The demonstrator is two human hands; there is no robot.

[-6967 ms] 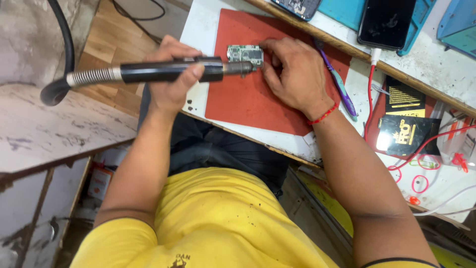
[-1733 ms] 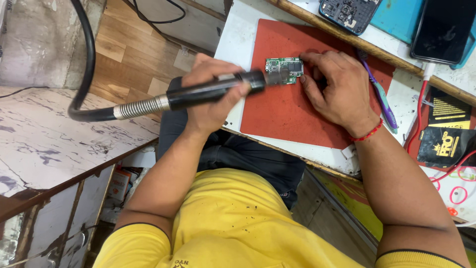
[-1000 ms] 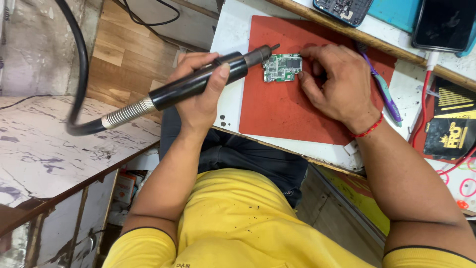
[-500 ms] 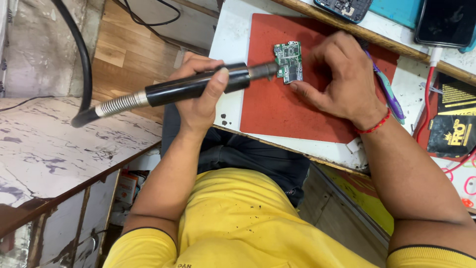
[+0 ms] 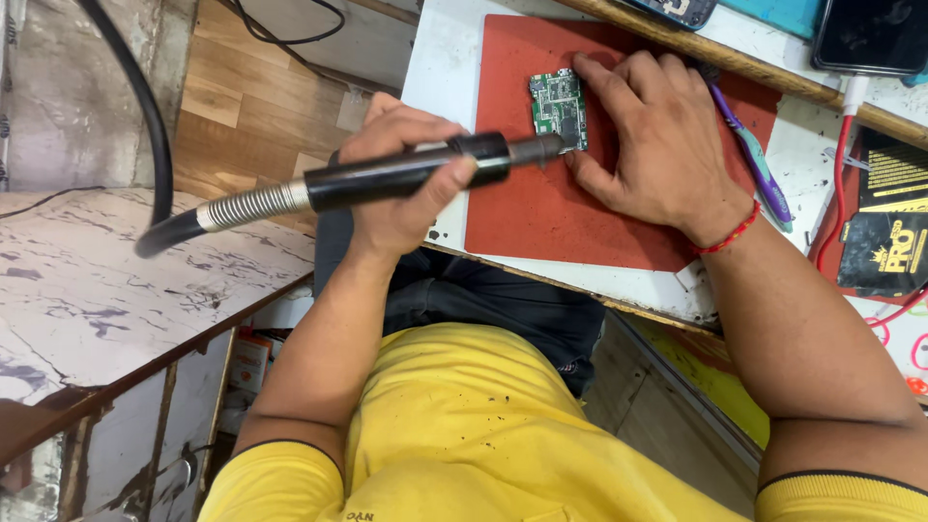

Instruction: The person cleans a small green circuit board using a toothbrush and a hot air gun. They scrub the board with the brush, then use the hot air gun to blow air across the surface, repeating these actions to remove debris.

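My left hand (image 5: 391, 198) grips a black pen-shaped tool handle (image 5: 416, 172) with a metal spring collar and a thick black hose (image 5: 135, 87) running off to the left. Its metal tip touches or hovers just over the lower right edge of a small green circuit board (image 5: 556, 104). The board lies on a red work mat (image 5: 541, 217). My right hand (image 5: 657, 145) rests flat on the mat, fingertips pressing the board's right side and thumb below it. A red thread is tied around that wrist.
A purple and green toothbrush (image 5: 756, 164) lies right of my right hand. Phones (image 5: 870, 34) sit along the wooden ledge at the top. A black box (image 5: 894, 242) and a red cable (image 5: 837, 203) are at the right. A marble slab (image 5: 87, 309) stands at the left.
The tool tip has come down from above the board's left side to its lower right edge. My right hand turned the board upright and now holds it still.
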